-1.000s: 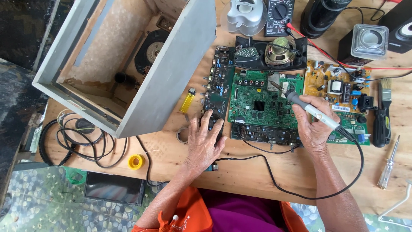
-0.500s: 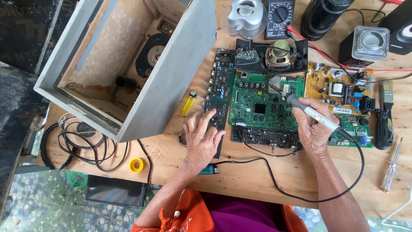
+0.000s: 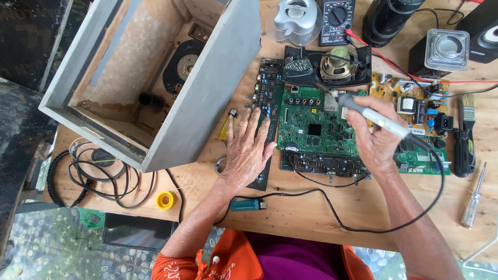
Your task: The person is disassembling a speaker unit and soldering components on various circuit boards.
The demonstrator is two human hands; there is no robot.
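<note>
Wooden tabletop (image 3: 311, 218) carries a green circuit board (image 3: 316, 129) near its far edge. Right hand (image 3: 374, 136) has its fingers wrapped around a soldering iron (image 3: 373, 116), tip at the board's far edge; left hand (image 3: 248, 150) lies flat and open, holding nothing, on a dark board (image 3: 267, 98). Soldering looks underway, with no sign of being finished.

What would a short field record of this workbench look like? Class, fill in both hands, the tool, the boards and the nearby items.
Left hand: flat, palm down, fingers spread on the dark narrow board
Right hand: gripping a soldering iron
Iron tip: at the top edge of the green circuit board, by the small speaker
Left of the boards: open grey box, tilted
Right side: brush, screwdriver
Top: multimeter
Surface: wooden table
</note>
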